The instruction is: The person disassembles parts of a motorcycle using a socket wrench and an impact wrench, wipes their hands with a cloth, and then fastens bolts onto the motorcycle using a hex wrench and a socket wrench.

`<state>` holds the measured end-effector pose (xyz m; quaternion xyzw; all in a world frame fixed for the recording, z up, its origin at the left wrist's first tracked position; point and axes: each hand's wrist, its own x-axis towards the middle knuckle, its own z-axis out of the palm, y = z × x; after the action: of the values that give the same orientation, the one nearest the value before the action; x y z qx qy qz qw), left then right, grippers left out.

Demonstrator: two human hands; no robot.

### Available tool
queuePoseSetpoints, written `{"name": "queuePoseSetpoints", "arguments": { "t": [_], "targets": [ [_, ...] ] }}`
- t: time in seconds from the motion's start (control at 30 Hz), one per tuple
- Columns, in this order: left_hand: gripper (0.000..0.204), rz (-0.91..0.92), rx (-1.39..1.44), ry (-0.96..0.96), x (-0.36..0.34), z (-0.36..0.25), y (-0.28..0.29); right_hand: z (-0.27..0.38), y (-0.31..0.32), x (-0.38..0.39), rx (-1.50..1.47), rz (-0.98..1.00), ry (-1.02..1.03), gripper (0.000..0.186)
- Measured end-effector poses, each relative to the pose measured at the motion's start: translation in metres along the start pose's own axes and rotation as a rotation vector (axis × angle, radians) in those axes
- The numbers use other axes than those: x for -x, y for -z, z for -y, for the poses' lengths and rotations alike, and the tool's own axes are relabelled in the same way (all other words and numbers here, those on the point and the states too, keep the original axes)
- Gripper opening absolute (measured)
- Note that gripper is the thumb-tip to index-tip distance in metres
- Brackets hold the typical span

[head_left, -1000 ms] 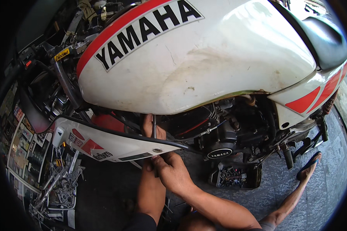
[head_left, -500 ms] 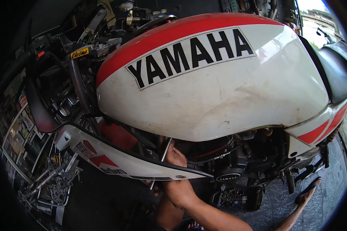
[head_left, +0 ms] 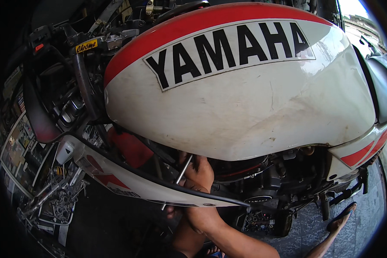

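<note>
A slim metal rod slants down from beneath the white and red fuel tank of a motorcycle, passing behind the white side panel. My right hand reaches up behind that panel, its fingers curled by the rod's upper part under the tank edge. Darker fingertips of my left hand show below the panel, bent near the rod's lower end. Most of my left hand is hidden by the panel and my right wrist. What the rod's top end meets is out of sight under the tank.
The engine sits right of my hands, with an open black box of small parts below it. Loose metal parts lie at the lower left. A sandalled foot rests on the grey floor at the right.
The tank fills more of the view, its right side farther right. The rod has tilted slightly more, and more fingers show beside it behind the panel.
</note>
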<state>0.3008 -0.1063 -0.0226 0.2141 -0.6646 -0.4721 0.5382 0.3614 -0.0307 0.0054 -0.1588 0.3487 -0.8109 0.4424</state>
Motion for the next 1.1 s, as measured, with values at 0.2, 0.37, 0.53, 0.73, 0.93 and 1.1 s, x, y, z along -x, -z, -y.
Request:
{"name": "queuePoseSetpoints", "arguments": {
  "t": [0.2, 0.37, 0.53, 0.73, 0.93, 1.1],
  "targets": [
    [0.027, -0.037, 0.349, -0.231, 0.008, 0.024, -0.029, 0.012, 0.026, 0.031, 0.152, -0.065, 0.228, 0.027],
    [0.026, -0.108, 0.582, -0.159, 0.001, 0.027, -0.028, 0.016, 0.023, 0.042, -0.010, 0.051, 0.201, 0.029],
    [0.028, 0.001, 0.466, -0.193, -0.004, 0.029, -0.020, 0.000, 0.004, 0.068, 0.079, 0.020, 0.497, 0.048],
    [0.030, 0.120, 0.320, -0.268, -0.011, 0.037, -0.008, 0.003, 0.013, 0.069, 0.567, -0.115, 0.565, 0.040],
    [0.031, 0.308, 0.041, -0.297, -0.041, 0.030, 0.003, 0.005, 0.003, 0.071, 0.903, -0.413, 0.812, 0.027],
    [0.021, 0.375, 0.258, -0.275, -0.042, 0.026, -0.002, 0.013, 0.002, 0.073, 0.948, -0.463, 0.880, 0.024]
  ]
}}
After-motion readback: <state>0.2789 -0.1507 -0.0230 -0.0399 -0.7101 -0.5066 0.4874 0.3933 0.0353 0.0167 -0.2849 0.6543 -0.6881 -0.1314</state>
